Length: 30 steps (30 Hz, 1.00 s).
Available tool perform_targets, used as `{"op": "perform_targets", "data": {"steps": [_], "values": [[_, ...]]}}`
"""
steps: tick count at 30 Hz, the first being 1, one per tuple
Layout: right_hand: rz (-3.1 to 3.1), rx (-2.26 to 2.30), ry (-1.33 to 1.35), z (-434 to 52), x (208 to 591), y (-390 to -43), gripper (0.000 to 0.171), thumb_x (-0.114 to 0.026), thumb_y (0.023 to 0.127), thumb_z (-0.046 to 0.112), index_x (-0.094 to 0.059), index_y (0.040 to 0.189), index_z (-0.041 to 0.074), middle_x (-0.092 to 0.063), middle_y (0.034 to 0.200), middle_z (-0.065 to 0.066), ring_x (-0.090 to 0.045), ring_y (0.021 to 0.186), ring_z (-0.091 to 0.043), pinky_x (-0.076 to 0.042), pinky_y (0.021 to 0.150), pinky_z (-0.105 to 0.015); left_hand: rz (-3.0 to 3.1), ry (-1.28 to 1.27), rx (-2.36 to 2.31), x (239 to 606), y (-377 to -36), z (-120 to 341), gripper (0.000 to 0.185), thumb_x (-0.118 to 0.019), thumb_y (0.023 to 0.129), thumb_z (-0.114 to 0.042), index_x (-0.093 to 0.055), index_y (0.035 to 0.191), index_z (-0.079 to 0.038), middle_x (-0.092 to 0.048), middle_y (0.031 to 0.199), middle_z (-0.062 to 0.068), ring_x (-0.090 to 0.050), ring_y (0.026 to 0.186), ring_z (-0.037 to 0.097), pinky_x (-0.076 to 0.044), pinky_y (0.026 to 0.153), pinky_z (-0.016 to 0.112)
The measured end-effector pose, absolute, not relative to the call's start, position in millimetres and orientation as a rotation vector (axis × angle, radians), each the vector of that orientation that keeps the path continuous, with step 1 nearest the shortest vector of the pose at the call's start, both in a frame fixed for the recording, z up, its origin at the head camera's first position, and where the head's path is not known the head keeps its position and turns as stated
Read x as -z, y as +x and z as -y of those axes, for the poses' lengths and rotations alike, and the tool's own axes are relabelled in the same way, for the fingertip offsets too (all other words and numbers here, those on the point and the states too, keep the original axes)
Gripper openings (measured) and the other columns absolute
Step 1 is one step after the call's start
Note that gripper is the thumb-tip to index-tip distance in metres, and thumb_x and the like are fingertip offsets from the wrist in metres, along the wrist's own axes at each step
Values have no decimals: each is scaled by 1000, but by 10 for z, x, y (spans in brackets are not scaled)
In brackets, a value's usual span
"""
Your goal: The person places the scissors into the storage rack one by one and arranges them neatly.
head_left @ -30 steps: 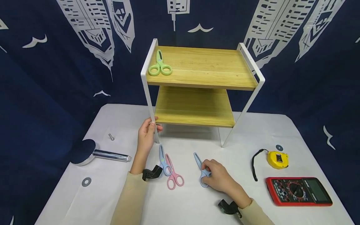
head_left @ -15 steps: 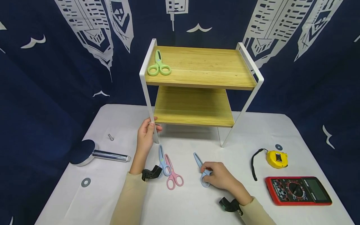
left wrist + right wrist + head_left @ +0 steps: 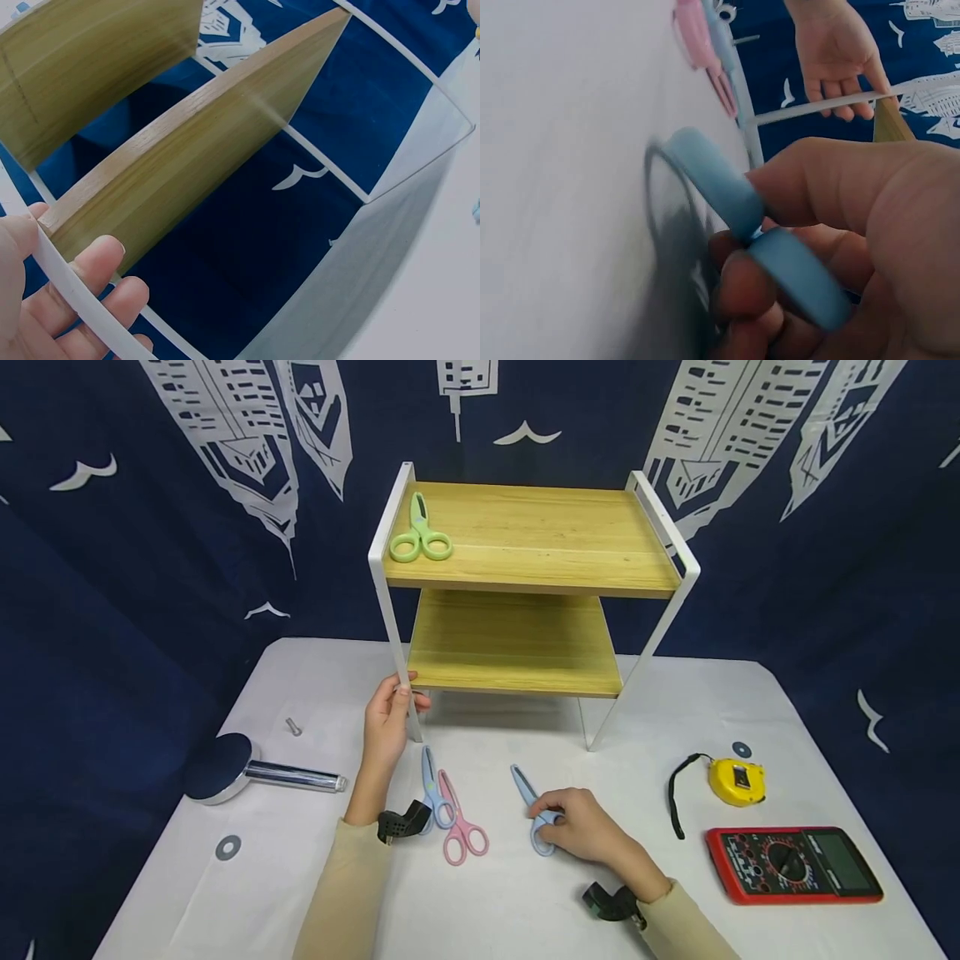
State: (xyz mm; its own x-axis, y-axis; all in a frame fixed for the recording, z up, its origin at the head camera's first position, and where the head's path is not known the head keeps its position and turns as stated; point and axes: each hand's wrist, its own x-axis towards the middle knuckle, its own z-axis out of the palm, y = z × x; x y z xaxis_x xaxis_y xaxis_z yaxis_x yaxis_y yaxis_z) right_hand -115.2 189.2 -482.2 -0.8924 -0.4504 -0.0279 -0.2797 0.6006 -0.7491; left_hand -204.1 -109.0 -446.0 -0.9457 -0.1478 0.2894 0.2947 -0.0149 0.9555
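My left hand grips the front left leg of a small two-tier shelf, just at the lower board's corner. In the left wrist view, the fingers wrap round that white leg. My right hand pinches blue scissors by the handles, blade pointing away toward the shelf. Its thumb and fingers close on the loops in the right wrist view, with a shadow on the table beside them. Between the hands lie another pair of blue scissors and pink scissors, overlapping. Green scissors rest on the top board's left end.
To the left lie a chrome shower head, a bolt and a grey washer. On the right are a yellow tape measure, a dark washer and a red multimeter. A navy curtain hangs behind.
My right hand's fingers have shifted slightly on the blue scissors, which have moved only a little. My left hand keeps its grip on the shelf leg. The head view has drifted slightly.
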Motion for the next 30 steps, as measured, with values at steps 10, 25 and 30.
{"op": "perform_targets", "data": {"steps": [10, 25, 30], "values": [[-2545, 1412, -810, -1622, 4296, -1229, 20, -74, 81, -2, -77, 101, 2, -62, 78, 0, -46, 63, 0, -39, 56, -17, 1962, -164, 2055, 4451, -2042, 1081, 31, -43, 109, -10, -57, 131, 6, -69, 78, -14, -68, 78, 2, -53, 86, 21], [-2513, 1529, -1097, -1434, 2989, -1370, 39, -79, 82, -6, -71, 120, -5, -69, 107, -15, -55, 79, -10, -47, 60, -20, 1956, -177, 2022, 4480, -2027, 1082, 32, -43, 109, -12, -58, 129, 8, -73, 83, 12, -68, 77, 1, -55, 83, 22], [-2456, 1641, -1233, -1402, 2636, -1475, 49, -80, 75, -15, -67, 122, -11, -67, 107, -19, -56, 82, -12, -49, 64, -18, 1952, -188, 2018, 4465, -2030, 1084, 31, -42, 109, -12, -57, 128, 9, -72, 83, 15, -68, 77, 1, -55, 82, 21]]}}
